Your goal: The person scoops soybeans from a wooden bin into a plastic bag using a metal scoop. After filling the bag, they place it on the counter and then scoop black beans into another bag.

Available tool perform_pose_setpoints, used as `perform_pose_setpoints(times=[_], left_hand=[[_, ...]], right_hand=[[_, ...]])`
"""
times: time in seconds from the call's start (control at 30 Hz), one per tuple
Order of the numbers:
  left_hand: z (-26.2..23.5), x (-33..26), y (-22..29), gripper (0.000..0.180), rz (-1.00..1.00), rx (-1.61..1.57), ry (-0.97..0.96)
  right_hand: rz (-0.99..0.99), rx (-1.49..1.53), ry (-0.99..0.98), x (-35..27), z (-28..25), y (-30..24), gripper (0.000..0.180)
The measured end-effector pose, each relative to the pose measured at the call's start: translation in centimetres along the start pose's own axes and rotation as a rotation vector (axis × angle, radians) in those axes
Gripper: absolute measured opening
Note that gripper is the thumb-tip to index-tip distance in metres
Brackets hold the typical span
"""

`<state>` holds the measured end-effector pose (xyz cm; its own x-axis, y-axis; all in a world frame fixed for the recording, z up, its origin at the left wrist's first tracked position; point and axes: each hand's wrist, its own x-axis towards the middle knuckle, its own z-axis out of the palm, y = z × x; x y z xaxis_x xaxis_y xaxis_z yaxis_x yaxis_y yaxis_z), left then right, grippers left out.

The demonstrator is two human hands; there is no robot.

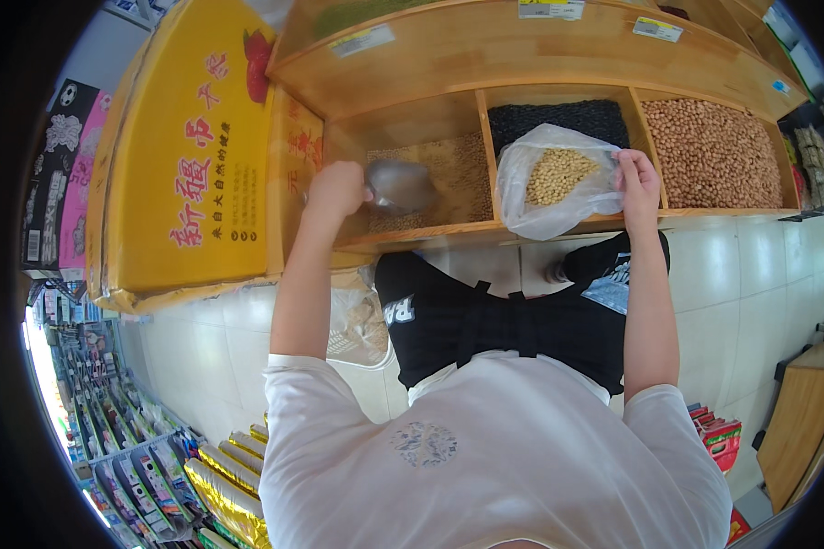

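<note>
My left hand point(340, 189) is closed round the handle of a metal scoop point(403, 187), inside the left compartment of a wooden bin point(438, 113). Beneath the scoop, small brown beans or grains point(458, 165) lie thinly over the compartment's floor. Pinched at its right edge by my right hand point(638, 178), a clear plastic bag point(517, 201) spreads over the middle compartment. Pale yellow beans, apparently soybeans point(558, 176), rest in the bag. Black beans point(558, 117) show behind it.
Reddish-brown peanuts point(710, 156) fill the right compartment. A yellow carton point(188, 137) borders the bin on the left. A higher wooden tier point(522, 46) with price tags rises behind. Below my left forearm hangs a white basket point(362, 343) with bagged goods.
</note>
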<state>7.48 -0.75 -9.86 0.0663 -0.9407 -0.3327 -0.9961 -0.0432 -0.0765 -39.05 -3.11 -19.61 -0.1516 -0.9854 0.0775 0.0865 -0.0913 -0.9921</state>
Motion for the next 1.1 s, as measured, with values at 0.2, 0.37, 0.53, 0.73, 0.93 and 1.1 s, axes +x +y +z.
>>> perform_pose_setpoints(times=[0.2,0.37,0.53,0.73,0.93,1.1], left_hand=[[5.1,2.6,-0.6,0.029,-0.030,-0.075,-0.005],[9.5,7.1,-0.5,0.031,0.056,-0.283,-0.017],[14.1,10.6,-0.8,0.029,0.041,-0.489,-0.090],[16.8,12.0,-2.3,0.029,0.024,-0.685,-0.232],[16.8,12.0,-2.2,0.029,-0.061,-0.886,-0.461],[17.3,12.2,-2.7,0.037,-0.016,-0.962,-0.409]], right_hand=[[-0.005,0.012,-0.031,-0.2,0.1,-0.2,0.018],[-0.007,0.012,-0.028,0.0,0.0,0.1,0.018],[-0.029,-0.024,-0.030,0.1,-0.1,0.2,0.018],[0.006,-0.002,-0.025,-0.1,0.1,0.0,0.018],[-0.002,0.027,-0.021,-0.1,0.1,0.2,0.017],[0.004,0.009,-0.019,-0.1,0.1,0.2,0.017]])
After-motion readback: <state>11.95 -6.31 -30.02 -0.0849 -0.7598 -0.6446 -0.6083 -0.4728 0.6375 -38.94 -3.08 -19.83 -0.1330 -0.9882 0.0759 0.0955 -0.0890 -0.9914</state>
